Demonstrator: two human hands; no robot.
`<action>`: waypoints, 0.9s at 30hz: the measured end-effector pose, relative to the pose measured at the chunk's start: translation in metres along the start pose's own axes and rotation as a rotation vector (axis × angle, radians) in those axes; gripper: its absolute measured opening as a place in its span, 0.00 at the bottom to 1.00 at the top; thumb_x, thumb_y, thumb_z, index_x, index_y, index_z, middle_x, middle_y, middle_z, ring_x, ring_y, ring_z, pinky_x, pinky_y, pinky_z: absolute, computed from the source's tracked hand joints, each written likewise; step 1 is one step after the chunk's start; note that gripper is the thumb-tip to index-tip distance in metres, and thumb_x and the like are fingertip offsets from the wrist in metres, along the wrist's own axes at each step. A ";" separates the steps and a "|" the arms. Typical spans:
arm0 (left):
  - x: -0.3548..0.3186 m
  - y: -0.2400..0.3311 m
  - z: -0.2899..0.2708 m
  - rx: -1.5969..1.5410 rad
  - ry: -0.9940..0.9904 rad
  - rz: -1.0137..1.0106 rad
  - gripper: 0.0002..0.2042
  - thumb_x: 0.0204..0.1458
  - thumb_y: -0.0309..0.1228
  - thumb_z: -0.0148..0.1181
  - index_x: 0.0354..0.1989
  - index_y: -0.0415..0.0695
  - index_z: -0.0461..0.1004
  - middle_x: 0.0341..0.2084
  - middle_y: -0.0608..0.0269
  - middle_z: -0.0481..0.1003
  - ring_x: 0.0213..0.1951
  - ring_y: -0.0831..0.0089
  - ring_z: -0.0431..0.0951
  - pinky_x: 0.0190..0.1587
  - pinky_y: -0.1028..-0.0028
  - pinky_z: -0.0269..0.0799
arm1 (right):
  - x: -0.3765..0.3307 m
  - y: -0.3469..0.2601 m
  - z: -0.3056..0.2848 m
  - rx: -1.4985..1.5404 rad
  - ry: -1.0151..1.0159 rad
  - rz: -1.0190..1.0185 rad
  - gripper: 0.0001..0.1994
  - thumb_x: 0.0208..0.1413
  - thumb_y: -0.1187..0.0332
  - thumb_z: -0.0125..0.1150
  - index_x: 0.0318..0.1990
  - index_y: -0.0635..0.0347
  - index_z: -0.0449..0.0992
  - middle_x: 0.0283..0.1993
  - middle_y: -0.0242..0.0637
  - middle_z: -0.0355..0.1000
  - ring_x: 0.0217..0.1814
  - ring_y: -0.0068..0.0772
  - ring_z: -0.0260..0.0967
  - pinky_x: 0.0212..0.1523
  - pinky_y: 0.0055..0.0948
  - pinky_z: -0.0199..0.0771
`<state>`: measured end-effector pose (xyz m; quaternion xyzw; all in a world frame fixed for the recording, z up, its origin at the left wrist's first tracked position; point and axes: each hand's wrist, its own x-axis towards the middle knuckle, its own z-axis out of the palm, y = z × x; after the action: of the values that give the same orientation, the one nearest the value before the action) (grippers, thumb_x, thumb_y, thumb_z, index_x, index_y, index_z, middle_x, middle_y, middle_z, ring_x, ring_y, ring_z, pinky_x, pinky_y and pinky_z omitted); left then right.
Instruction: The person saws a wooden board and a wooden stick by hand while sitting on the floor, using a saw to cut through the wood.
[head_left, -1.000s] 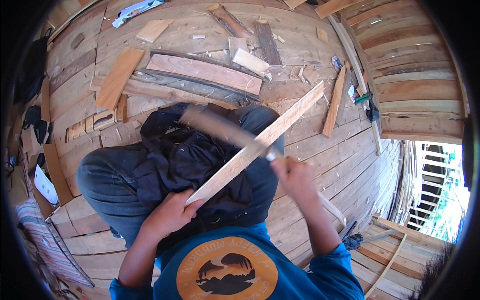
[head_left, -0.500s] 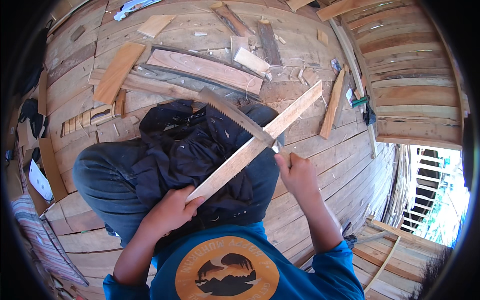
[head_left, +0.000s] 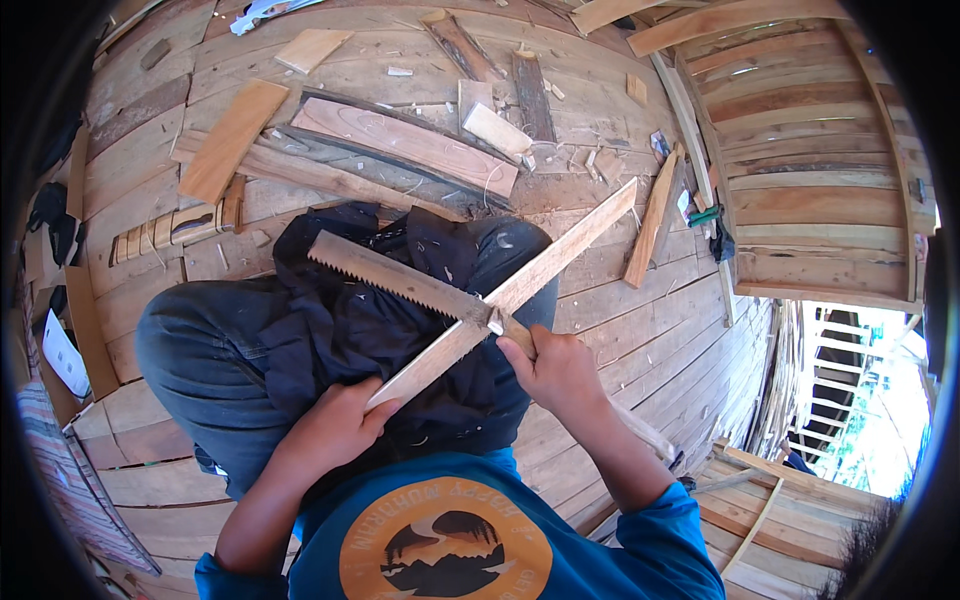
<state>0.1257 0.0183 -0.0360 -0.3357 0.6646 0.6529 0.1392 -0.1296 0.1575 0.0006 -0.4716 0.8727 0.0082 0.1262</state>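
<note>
head view: your left hand [head_left: 330, 430] clamps the low end of the thin wood strip [head_left: 520, 290] across your lap, right hand [head_left: 555, 370] grips the handsaw [head_left: 400, 280] handle; strip looks light and whippy, so hold near the cut.

The right hand [head_left: 560, 372] draws a handsaw [head_left: 400, 283] across a wooden strip [head_left: 520, 288] gripped by the left hand [head_left: 335, 428].
</note>
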 end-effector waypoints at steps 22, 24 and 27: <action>0.009 -0.003 -0.008 -0.088 -0.153 -0.027 0.17 0.63 0.40 0.52 0.43 0.34 0.71 0.24 0.58 0.77 0.23 0.74 0.78 0.29 0.72 0.75 | 0.022 0.032 -0.006 0.034 0.037 0.149 0.28 0.56 0.41 0.56 0.22 0.61 0.74 0.20 0.53 0.72 0.26 0.58 0.74 0.28 0.51 0.74; 0.006 -0.005 -0.006 -0.062 -0.127 -0.045 0.17 0.63 0.40 0.53 0.41 0.34 0.71 0.22 0.58 0.77 0.22 0.73 0.77 0.29 0.71 0.74 | 0.012 0.017 -0.004 0.030 -0.019 0.128 0.29 0.56 0.39 0.55 0.23 0.60 0.75 0.21 0.52 0.73 0.25 0.58 0.74 0.29 0.50 0.75; 0.009 0.000 -0.007 -0.093 -0.125 -0.054 0.17 0.63 0.40 0.53 0.41 0.35 0.71 0.22 0.59 0.77 0.22 0.73 0.77 0.29 0.70 0.74 | 0.019 0.053 -0.008 -0.066 -0.005 0.132 0.31 0.56 0.38 0.54 0.23 0.61 0.76 0.21 0.52 0.73 0.26 0.58 0.74 0.29 0.51 0.75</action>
<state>0.1204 0.0092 -0.0410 -0.3179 0.6142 0.6990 0.1821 -0.1849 0.1705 -0.0018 -0.4167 0.9009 0.0464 0.1122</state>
